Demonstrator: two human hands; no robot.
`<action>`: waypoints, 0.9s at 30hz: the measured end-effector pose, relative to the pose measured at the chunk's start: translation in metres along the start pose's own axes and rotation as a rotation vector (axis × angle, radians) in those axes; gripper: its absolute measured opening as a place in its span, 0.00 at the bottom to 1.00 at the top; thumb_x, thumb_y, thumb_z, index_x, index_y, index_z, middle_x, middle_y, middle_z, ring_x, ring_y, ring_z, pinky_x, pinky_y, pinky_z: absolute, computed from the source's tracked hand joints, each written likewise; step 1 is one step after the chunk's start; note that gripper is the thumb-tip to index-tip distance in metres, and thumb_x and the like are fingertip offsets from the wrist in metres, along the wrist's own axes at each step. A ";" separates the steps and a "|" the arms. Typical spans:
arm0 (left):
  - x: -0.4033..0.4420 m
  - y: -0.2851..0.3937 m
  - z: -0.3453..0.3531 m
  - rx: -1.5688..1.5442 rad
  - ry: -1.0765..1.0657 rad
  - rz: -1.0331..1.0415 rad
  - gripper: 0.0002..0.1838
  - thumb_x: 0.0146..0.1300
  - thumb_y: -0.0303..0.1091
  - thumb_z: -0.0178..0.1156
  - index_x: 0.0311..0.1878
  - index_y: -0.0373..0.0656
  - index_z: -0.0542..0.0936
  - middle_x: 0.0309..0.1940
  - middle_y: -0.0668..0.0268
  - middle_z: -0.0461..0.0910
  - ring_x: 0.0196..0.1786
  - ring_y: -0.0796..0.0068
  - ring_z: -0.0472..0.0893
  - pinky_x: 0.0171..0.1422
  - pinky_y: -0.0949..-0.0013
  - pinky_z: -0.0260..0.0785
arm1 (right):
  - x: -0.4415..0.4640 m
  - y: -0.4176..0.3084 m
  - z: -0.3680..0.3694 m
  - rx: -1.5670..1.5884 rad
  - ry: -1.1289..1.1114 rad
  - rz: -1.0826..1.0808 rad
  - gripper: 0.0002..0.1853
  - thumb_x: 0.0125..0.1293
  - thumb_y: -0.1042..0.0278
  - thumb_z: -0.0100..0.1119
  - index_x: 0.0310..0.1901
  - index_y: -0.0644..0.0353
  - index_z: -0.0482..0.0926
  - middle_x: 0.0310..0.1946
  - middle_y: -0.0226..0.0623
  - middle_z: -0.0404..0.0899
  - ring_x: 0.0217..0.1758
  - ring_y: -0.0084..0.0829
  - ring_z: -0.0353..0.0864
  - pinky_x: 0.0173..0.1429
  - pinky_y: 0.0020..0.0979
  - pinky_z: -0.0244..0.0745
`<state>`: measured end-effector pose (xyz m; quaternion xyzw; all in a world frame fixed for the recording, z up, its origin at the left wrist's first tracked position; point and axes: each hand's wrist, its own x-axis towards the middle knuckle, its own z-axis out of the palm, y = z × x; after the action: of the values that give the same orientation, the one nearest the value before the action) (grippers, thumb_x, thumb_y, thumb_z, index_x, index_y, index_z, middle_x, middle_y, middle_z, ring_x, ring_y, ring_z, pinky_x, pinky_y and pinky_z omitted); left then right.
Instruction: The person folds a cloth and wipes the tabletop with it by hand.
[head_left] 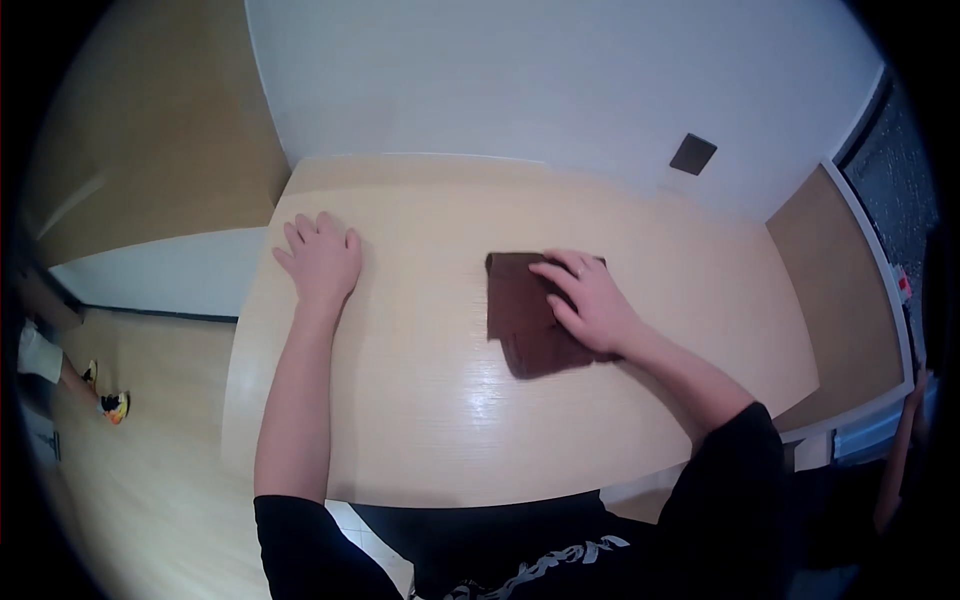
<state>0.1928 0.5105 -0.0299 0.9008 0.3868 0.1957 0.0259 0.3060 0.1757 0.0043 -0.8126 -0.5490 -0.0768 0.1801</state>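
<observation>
A dark brown cloth (520, 310), folded with uneven edges, lies on the light wooden table (430, 400). My right hand (595, 305) rests on the cloth's right part, palm down, fingers stretched toward the left; a ring shows on one finger. My left hand (322, 258) lies flat near the table's far left corner, its fingers spread on the bare wood, holding nothing. Part of the cloth is hidden under my right hand.
A white wall (560, 90) with a dark socket plate (693, 154) borders the table's far side. A wooden side panel (845, 290) stands at right. On the floor at left, a person's foot in a colourful shoe (115, 406) shows; at far right, another person's arm (900, 450).
</observation>
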 end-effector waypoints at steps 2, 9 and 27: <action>0.001 -0.002 0.009 -0.005 0.039 0.012 0.27 0.66 0.48 0.50 0.60 0.37 0.70 0.65 0.45 0.63 0.72 0.43 0.55 0.70 0.31 0.45 | 0.023 0.030 0.010 -0.013 0.028 0.004 0.22 0.64 0.63 0.53 0.60 0.54 0.72 0.61 0.44 0.68 0.65 0.47 0.65 0.68 0.45 0.60; 0.003 -0.002 0.001 0.002 -0.019 0.003 0.28 0.66 0.48 0.50 0.62 0.37 0.69 0.66 0.45 0.62 0.73 0.42 0.54 0.70 0.31 0.45 | 0.129 0.097 0.042 -0.162 0.183 0.143 0.18 0.62 0.59 0.53 0.53 0.54 0.76 0.55 0.43 0.74 0.63 0.45 0.69 0.67 0.45 0.63; -0.001 -0.002 0.000 -0.023 -0.023 -0.012 0.30 0.66 0.49 0.51 0.65 0.40 0.67 0.70 0.48 0.59 0.75 0.46 0.53 0.71 0.31 0.43 | 0.158 0.131 0.030 -0.132 0.129 -0.095 0.17 0.63 0.55 0.53 0.47 0.59 0.74 0.49 0.44 0.75 0.57 0.46 0.71 0.61 0.44 0.68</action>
<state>0.1901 0.5112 -0.0306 0.9003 0.3895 0.1899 0.0419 0.4856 0.2801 -0.0001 -0.7892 -0.5677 -0.1735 0.1574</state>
